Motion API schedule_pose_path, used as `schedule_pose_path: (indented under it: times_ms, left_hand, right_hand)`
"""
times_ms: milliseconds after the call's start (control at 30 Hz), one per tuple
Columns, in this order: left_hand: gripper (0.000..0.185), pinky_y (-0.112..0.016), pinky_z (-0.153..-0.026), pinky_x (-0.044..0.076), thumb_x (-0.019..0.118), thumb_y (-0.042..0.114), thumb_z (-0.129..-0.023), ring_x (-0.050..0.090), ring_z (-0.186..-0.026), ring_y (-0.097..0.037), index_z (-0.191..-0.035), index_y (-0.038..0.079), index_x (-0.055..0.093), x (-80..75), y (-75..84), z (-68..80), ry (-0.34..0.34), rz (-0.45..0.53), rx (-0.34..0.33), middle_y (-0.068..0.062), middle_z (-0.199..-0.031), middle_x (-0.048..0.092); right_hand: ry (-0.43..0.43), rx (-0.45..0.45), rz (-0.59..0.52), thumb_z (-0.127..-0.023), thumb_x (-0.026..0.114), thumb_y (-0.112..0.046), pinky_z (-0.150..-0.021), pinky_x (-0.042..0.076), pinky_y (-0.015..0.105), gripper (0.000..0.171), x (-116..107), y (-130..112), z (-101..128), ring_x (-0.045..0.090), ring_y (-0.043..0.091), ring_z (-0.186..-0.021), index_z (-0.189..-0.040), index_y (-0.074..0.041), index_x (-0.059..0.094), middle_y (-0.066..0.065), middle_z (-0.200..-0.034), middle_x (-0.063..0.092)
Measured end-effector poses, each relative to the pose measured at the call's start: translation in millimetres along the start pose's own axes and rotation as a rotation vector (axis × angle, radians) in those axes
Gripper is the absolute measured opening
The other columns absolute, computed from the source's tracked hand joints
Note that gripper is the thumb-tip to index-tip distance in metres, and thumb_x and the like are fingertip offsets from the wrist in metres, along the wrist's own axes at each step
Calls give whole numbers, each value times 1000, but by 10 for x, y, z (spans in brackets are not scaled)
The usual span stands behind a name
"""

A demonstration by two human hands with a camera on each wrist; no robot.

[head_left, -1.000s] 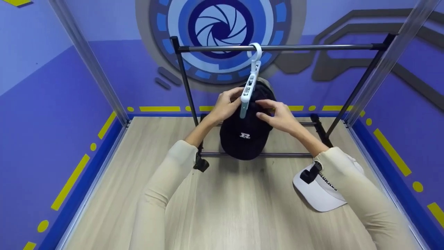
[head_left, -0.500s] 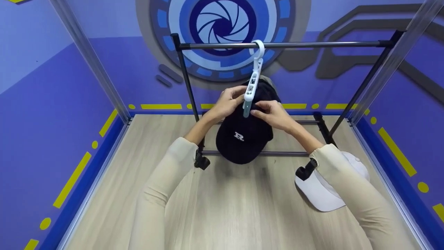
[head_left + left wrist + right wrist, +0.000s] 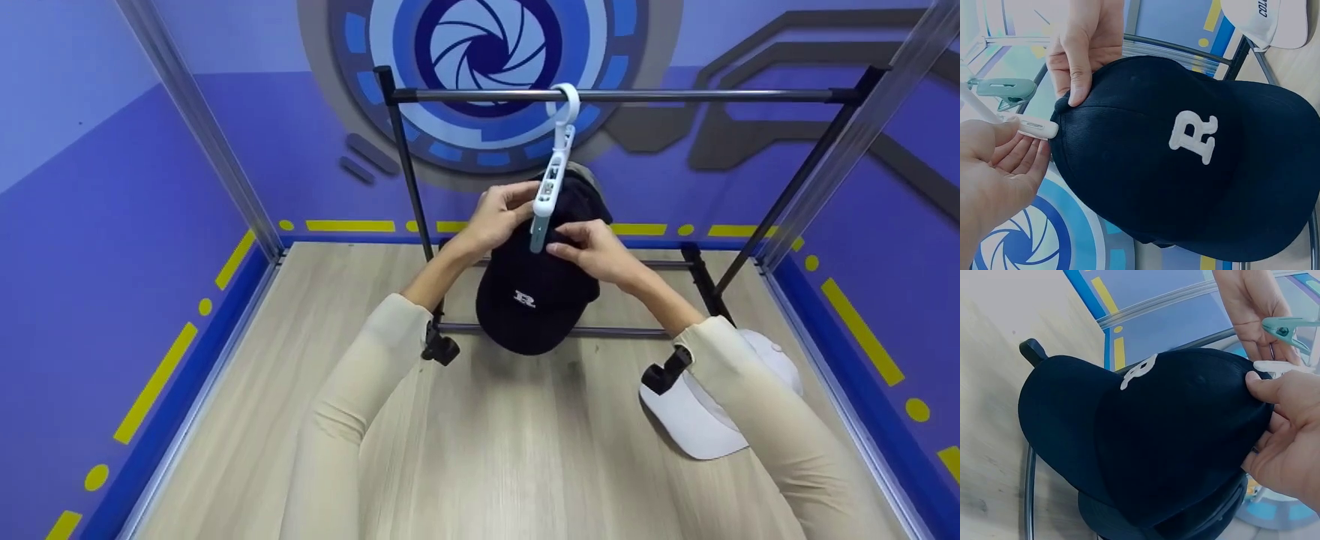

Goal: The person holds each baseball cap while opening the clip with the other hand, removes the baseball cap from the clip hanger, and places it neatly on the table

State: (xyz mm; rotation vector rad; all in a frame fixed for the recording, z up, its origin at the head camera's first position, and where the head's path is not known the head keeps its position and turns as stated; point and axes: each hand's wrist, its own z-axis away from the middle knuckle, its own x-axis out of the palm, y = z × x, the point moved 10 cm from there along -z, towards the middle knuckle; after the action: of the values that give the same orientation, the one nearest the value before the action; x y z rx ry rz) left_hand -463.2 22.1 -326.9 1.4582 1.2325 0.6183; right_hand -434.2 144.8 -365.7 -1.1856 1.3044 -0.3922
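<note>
A black baseball cap (image 3: 536,300) with a white letter R hangs brim-down below a white hanger (image 3: 553,180) hooked on the rack's bar. With thumb and fingers, my left hand (image 3: 495,217) pinches a white clip (image 3: 1037,127) of the hanger, whose tip meets the cap's top edge in the left wrist view. My right hand (image 3: 600,251) pinches the crown beside that clip, the thumb (image 3: 1264,388) lying on the fabric. A green clip (image 3: 1006,87) sits beside the white one. Behind the black cap shows another dark cap (image 3: 1224,512), mostly hidden.
The dark metal rack (image 3: 690,96) stands at the back of the wooden tabletop (image 3: 480,450). A white cap (image 3: 697,420) lies at the right, partly under my right sleeve (image 3: 757,397). Blue patterned walls (image 3: 112,187) close in the sides and back.
My right hand's fingers have drawn in to pinch the cap's crown beside the clip. The cap has tilted slightly, and the head view has shifted a little.
</note>
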Motion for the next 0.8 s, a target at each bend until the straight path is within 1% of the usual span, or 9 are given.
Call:
schedule_pose_path:
  times_ms: [133, 233, 333, 400, 500, 600, 700, 800]
  left_hand:
    - [39, -28, -105, 52, 63, 7, -100, 64, -129, -26, -137, -2, 62, -8, -3, 6, 2, 46, -11, -18, -137, 66]
    - [39, -30, -104, 53, 64, 6, -99, 64, -128, -28, -137, -4, 62, -13, -20, 6, 4, 95, -24, -21, -137, 65]
    - [38, -31, -103, 54, 63, 5, -100, 65, -127, -30, -136, -6, 61, -18, -46, 16, 5, 131, -38, -22, -136, 65]
    - [37, -31, -101, 55, 63, 6, -100, 66, -124, -29, -135, -6, 62, -34, -67, 31, 13, 135, -48, -23, -134, 66]
    - [35, -30, -99, 56, 62, 12, -102, 69, -119, -22, -133, -3, 65, -77, -74, 77, 24, 82, -35, -21, -131, 69]
    - [38, -31, -101, 55, 62, 17, -102, 69, -119, -20, -137, 1, 64, -143, -66, 130, 34, -10, 2, -17, -132, 69]
    - [45, -35, -102, 54, 64, 18, -102, 67, -123, -25, -144, 4, 58, -221, -71, 196, 41, -95, 57, -16, -136, 67]
    - [49, -39, -102, 55, 64, 18, -102, 67, -122, -29, -147, 4, 54, -309, -86, 283, 53, -191, 113, -17, -138, 66]
  right_hand:
    - [-37, -2, 11, -101, 64, -11, -62, 38, 19, 19, 70, -4, 30, 47, 5, -63, -107, 5, 72, -2, -77, 57]
    - [-58, 2, 36, -100, 66, -11, -62, 39, 18, 18, 121, -15, 56, 48, 4, -64, -105, 4, 73, 1, -81, 60]
    - [-74, 20, 57, -99, 67, -12, -62, 40, 19, 18, 152, -12, 89, 50, 4, -65, -104, 3, 74, 2, -84, 63]
    - [-80, 39, 66, -99, 67, -13, -64, 43, 18, 18, 161, -11, 115, 53, 4, -69, -105, 3, 74, 5, -89, 68]
    - [-91, 55, 80, -99, 68, -13, -69, 46, 17, 20, 173, -9, 151, 59, 3, -75, -108, 4, 74, 11, -97, 74]
    - [-102, 67, 82, -98, 68, -12, -73, 49, 17, 20, 176, -4, 188, 63, 3, -80, -109, 4, 74, 16, -103, 76]
    - [-117, 79, 69, -98, 69, -13, -73, 50, 17, 21, 173, 2, 246, 64, 4, -80, -109, 3, 74, 16, -104, 76]
    - [-133, 99, 52, -97, 69, -13, -72, 51, 18, 20, 167, 20, 309, 64, 5, -78, -109, 3, 74, 14, -101, 76]
